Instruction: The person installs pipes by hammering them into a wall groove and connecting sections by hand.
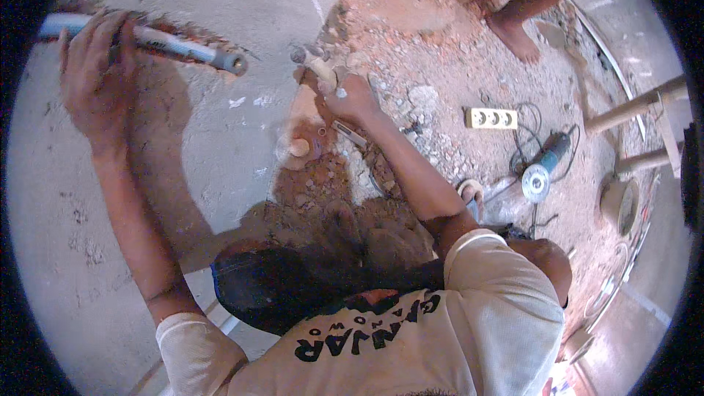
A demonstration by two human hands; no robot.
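Observation:
My left hand [99, 81] is closed around a bluish-white plastic pipe [180, 45], which lies along a rough groove cut in the grey wall. The pipe's grey end fitting [235, 64] points right, toward my other hand. Closed as well, my right hand [353, 100] grips a pale, pipe-like piece [321, 70] with a grey end close to the wall's edge. Its exact kind is not clear. Below that hand sit a round pale plug [299, 148] and a short, light-coloured slim object [349, 133].
Rubble [424, 99] covers the dirt floor to the right. A yellowish power strip [491, 118], an angle grinder [541, 174] with loose cords and a bucket [620, 205] are there. Another person's bare foot [517, 38] shows at the top, and wooden legs [636, 108] stand at far right.

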